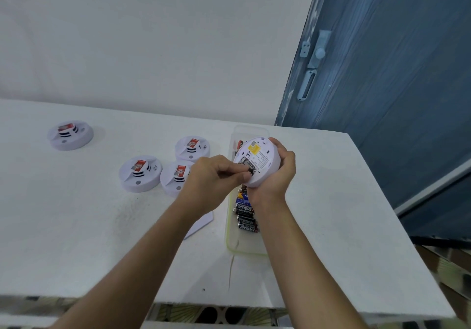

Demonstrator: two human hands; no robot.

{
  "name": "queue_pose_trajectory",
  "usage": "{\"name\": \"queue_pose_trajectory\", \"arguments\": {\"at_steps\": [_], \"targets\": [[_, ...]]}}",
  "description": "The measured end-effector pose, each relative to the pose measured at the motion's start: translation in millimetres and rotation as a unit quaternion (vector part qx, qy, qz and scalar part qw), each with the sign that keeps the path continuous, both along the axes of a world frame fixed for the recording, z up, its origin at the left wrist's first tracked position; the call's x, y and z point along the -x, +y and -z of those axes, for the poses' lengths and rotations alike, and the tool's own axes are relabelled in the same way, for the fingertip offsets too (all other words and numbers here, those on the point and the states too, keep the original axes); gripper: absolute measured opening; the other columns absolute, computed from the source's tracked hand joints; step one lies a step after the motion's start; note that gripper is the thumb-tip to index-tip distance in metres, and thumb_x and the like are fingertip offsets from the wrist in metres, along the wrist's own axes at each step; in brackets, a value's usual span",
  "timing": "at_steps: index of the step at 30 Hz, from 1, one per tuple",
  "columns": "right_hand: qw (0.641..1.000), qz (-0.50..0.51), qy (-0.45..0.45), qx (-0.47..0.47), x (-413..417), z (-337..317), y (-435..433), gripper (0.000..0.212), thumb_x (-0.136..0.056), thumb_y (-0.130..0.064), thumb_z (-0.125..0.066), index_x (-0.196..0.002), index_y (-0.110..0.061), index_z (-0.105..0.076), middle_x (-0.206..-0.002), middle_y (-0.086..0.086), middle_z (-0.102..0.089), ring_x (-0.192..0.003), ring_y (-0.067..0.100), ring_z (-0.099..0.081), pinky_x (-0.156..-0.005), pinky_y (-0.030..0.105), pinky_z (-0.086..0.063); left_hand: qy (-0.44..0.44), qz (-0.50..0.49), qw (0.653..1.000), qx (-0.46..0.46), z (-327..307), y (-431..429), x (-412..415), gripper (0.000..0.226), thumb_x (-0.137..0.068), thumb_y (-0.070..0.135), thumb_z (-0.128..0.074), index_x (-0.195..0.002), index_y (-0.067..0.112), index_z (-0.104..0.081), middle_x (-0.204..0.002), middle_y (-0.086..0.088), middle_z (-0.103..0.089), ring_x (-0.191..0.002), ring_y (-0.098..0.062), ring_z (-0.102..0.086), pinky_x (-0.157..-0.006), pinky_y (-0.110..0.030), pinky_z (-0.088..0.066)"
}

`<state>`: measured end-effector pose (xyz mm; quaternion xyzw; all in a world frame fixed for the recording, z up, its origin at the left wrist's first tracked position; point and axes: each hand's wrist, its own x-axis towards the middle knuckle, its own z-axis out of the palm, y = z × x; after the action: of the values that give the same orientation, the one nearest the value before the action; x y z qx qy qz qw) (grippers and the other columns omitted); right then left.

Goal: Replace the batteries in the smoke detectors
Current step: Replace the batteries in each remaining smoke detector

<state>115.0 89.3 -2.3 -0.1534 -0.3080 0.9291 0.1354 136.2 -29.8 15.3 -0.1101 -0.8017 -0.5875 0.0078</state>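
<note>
While four smoke detectors sit face-up on the white table (76, 226), the work itself happens toward the right. Farthest left and far back lies a lone detector (70, 135); nearer the middle three more cluster together, a near-left one (140, 173), a far one (192, 148), and a third (174, 178) partly hidden behind the left hand. Just near that hand, a flat white cover piece (201, 223) lies on the table, half under the forearm. The left hand (214, 178) has its fingertips pinched together on a black battery (250, 167) seated in the open compartment of the held smoke detector (257, 160). That unit is tilted with its back toward the camera, a yellow label showing, and is cupped from the right by the right hand (277, 173), fingers wrapped around its rim. Beneath both hands sits a clear plastic tray (244, 248) holding black Eveready batteries (246, 216) in a row, with a red-tipped battery at its far end. At far right stands a blue door (395, 74).
</note>
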Motion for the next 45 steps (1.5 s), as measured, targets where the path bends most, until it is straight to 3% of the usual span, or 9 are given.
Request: {"name": "queue_pose_trajectory", "arguments": {"at_steps": [5, 11, 15, 22, 26, 30, 38, 42, 45], "targets": [[1.0, -0.013, 0.008, 0.023, 1, 4, -1, 0.032, -0.076, -0.032, -0.055, -0.1, -0.015, -0.067, -0.102, 0.015, -0.066, -0.111, 0.05, -0.062, -0.086, 0.051, -0.048, -0.136, 0.013, 0.975, -0.174, 0, 0, 2, 0.014, -0.069, -0.006, -0.08, -0.078, 0.003, -0.074, -0.077, -0.003, -0.075, -0.078, -0.01, -0.071, -0.07, -0.014, -0.052], [0.998, -0.033, 0.028, 0.04, -1, 9, -2, 0.03, -0.076, -0.032, -0.053, -0.096, -0.016, -0.069, -0.1, 0.015, -0.065, -0.107, 0.045, -0.061, -0.08, 0.045, -0.048, -0.232, 0.032, 0.947, -0.219, 9, -6, 13, 0.036, -0.054, 0.004, -0.087, -0.056, 0.01, -0.051, -0.061, -0.007, -0.052, -0.078, -0.025, -0.056, -0.072, -0.03, -0.046], [0.999, -0.039, 0.028, 0.024, -3, 12, -2, 0.03, -0.075, -0.033, -0.053, -0.094, -0.016, -0.069, -0.107, 0.018, -0.065, -0.113, 0.047, -0.06, -0.083, 0.045, -0.048, -0.243, 0.049, 0.948, -0.201, 16, -10, 14, 0.04, -0.051, 0.012, -0.087, -0.057, 0.012, -0.048, -0.055, -0.002, -0.05, -0.063, -0.019, -0.049, -0.06, -0.024, -0.042], [0.999, -0.034, -0.015, -0.018, -9, 16, -5, 0.033, -0.08, -0.032, -0.049, -0.103, -0.015, -0.066, -0.116, 0.019, -0.069, -0.106, 0.038, -0.064, -0.081, 0.041, -0.048, -0.187, 0.076, 0.975, 0.092, 20, -40, 17, 0.047, -0.07, 0.039, -0.085, -0.061, 0.016, -0.044, -0.054, 0.005, -0.054, -0.063, -0.013, -0.061, -0.057, -0.024, -0.042], [0.999, -0.027, -0.017, -0.023, -11, 17, 4, 0.028, -0.094, -0.026, -0.04, -0.097, -0.016, -0.067, -0.091, 0.006, -0.074, -0.087, 0.029, -0.065, -0.076, 0.037, -0.049, -0.129, 0.075, 0.934, 0.325, 25, -64, 11, 0.031, -0.072, 0.042, -0.083, -0.084, 0.02, -0.064, -0.084, 0.008, -0.066, -0.079, -0.011, -0.061, -0.062, -0.017, -0.043], [0.999, -0.032, -0.011, -0.027, -12, 15, 4, 0.027, -0.094, -0.025, -0.04, -0.099, -0.015, -0.065, -0.089, 0.004, -0.075, -0.086, 0.028, -0.066, -0.078, 0.038, -0.049, -0.103, 0.066, 0.902, 0.415, 40, -72, -2, 0.049, -0.064, 0.043, -0.086, -0.101, 0.026, -0.058, -0.102, 0.01, -0.057, -0.092, -0.012, -0.054, -0.071, -0.022, -0.044], [0.999, -0.036, -0.015, -0.018, -15, 14, -6, 0.028, -0.088, -0.029, -0.046, -0.099, -0.017, -0.069, -0.103, 0.009, -0.071, -0.096, 0.032, -0.064, -0.085, 0.044, -0.047, -0.064, 0.013, 0.926, 0.371, 47, -72, -10, 0.047, -0.067, 0.037, -0.08, -0.102, 0.026, -0.051, -0.106, 0.006, -0.057, -0.087, -0.014, -0.053, -0.074, -0.029, -0.047], [0.999, -0.044, -0.022, -0.006, -16, 11, -13, 0.033, -0.078, -0.033, -0.053, -0.103, -0.017, -0.067, -0.125, 0.016, -0.069, -0.111, 0.037, -0.065, -0.086, 0.042, -0.049, -0.064, -0.023, 0.985, 0.162, 27, -73, -13, 0.042, -0.072, 0.027, -0.081, -0.106, 0.028, -0.056, -0.106, 0.01, -0.059, -0.089, -0.01, -0.059, -0.07, -0.023, -0.048], [0.999, -0.045, -0.024, -0.001, -18, 7, -20, 0.041, -0.074, -0.034, -0.056, -0.109, -0.015, -0.065, -0.132, 0.018, -0.065, -0.114, 0.035, -0.063, -0.086, 0.039, -0.049, -0.043, -0.053, 0.998, 0.003, 9, -67, -13, 0.046, -0.071, 0.025, -0.081, -0.11, 0.032, -0.058, -0.106, 0.009, -0.062, -0.087, -0.01, -0.059, -0.073, -0.024, -0.05]]}}
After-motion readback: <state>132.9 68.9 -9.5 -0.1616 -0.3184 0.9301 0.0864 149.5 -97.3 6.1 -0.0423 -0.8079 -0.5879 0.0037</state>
